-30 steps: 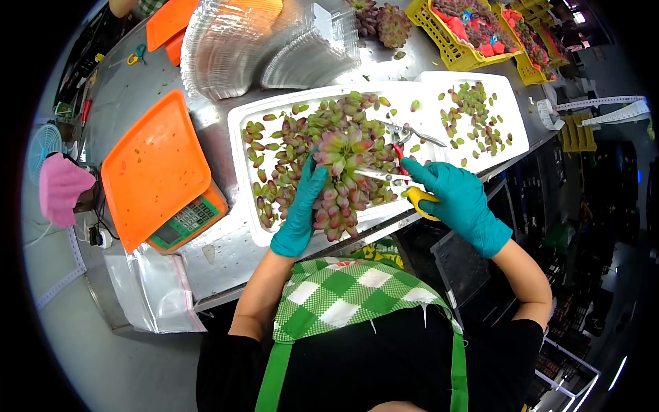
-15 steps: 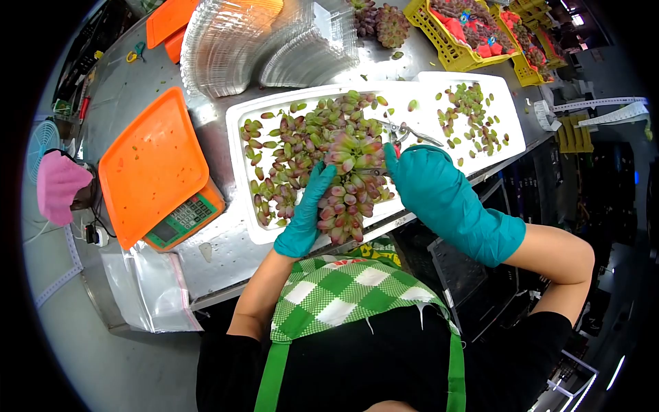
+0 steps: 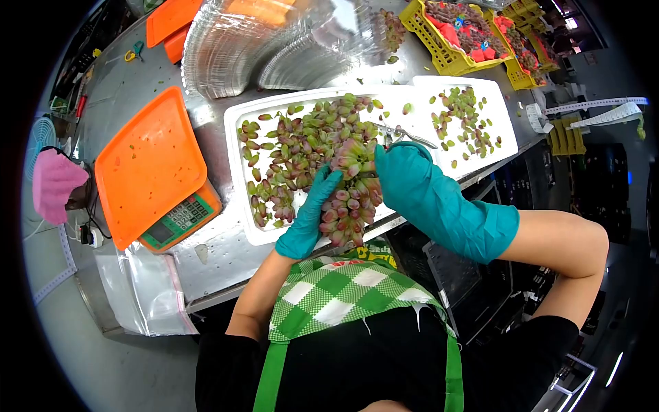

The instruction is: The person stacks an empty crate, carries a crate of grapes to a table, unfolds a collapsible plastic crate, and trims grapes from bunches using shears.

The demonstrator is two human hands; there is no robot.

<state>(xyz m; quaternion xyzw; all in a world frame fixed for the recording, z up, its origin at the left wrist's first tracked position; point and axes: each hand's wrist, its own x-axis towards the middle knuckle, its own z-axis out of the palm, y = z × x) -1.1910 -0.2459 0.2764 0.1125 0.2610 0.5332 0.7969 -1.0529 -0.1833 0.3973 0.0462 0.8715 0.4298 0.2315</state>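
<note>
My left hand (image 3: 309, 216), in a teal glove, is closed around the left side of a bunch of grapes (image 3: 347, 209), elongated and green to purple. The bunch is held over the near edge of a white tray (image 3: 237, 154). My right hand (image 3: 405, 175), also gloved, is curled at the bunch's right side, its fingertips against the upper grapes. What those fingers pinch is hidden. Just beyond the right hand, snips (image 3: 401, 132) with metal blades show over the tray. Many loose grapes (image 3: 302, 141) cover the tray's left part.
Left of the tray stands an orange-topped scale (image 3: 151, 165). Stacked clear plastic containers (image 3: 226, 48) stand behind the tray. More loose grapes lie on a second white tray (image 3: 504, 123) at right. Yellow crates (image 3: 453, 62) of grape bunches sit at the back right.
My right hand has moved slightly left, closer to the bunch. The upper part of the bunch is turned a little. My left hand keeps its hold; the whole view has shifted slightly.
</note>
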